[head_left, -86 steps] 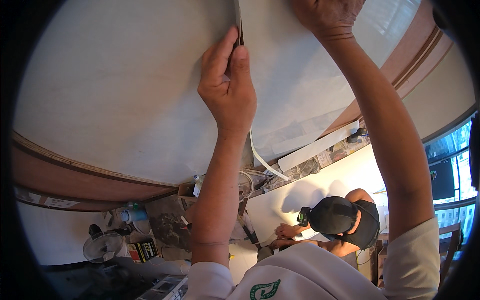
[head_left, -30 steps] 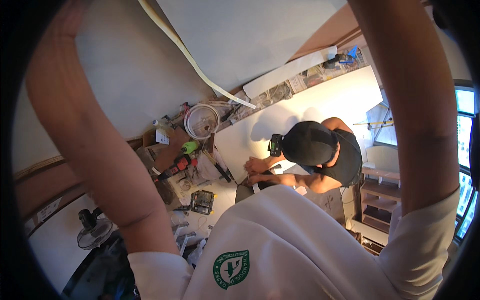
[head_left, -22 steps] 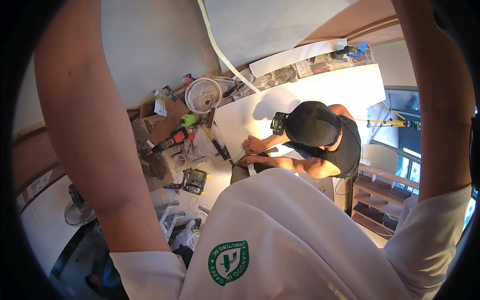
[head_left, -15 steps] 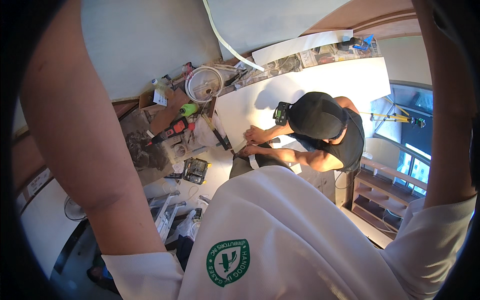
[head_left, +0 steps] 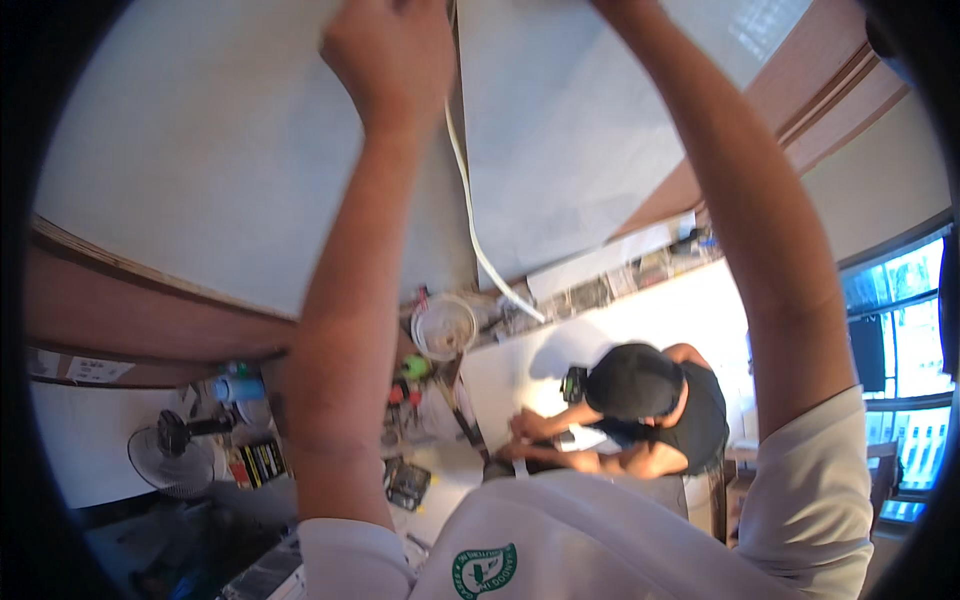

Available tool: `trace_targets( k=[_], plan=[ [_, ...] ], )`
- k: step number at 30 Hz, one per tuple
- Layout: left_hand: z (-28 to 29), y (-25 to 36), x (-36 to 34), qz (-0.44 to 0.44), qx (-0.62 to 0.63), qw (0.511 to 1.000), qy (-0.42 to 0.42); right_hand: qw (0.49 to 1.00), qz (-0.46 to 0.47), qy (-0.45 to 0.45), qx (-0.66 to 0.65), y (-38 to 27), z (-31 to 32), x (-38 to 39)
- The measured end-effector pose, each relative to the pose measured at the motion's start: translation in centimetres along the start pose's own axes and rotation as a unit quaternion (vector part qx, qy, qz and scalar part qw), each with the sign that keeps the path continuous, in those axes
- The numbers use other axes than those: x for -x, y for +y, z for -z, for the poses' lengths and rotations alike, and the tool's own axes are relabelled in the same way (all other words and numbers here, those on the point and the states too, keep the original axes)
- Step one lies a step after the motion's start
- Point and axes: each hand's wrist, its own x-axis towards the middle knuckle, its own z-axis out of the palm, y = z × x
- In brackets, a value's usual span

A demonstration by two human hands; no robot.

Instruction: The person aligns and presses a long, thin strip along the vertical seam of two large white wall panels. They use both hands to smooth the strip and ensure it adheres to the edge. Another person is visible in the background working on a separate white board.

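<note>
Both of my arms are raised toward the top of the head view. My left hand (head_left: 395, 55) is curled shut beside the seam between two pale panels, its fingertips cut off by the upper edge. A thin white strip (head_left: 465, 185) runs down from this hand along the seam, its lower end hanging free above the cluttered bench. My right hand (head_left: 625, 6) reaches up in front of the right panel (head_left: 560, 120); only its wrist end shows, and its fingers are out of the picture. The left panel (head_left: 220, 170) stretches out beside my left forearm.
Below me a co-worker in a black cap (head_left: 635, 383) bends over a white board (head_left: 690, 310), both hands at its near end. A white coil (head_left: 445, 327), a green bottle (head_left: 415, 367) and a black case (head_left: 408, 484) lie to the left. A fan (head_left: 172, 455) stands farther left.
My view has tilted upward, bringing my left hand and right wrist into the picture. The strip, bench and co-worker now appear lower. The co-worker stays bent over the board.
</note>
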Motion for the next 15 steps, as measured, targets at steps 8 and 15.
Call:
trace_targets(
  k=[8,15],
  plan=[
    [-3.0,-7.2,1.5,-0.118,0.026,0.988,0.095,0.997,-0.055,-0.057,-0.026,-2.3,-1.0,1.3],
    [-1.2,-9.2,0.2,-0.016,0.095,0.994,-0.045,0.991,-0.074,-0.110,-0.013,-1.7,-2.2,4.0]
  ],
)
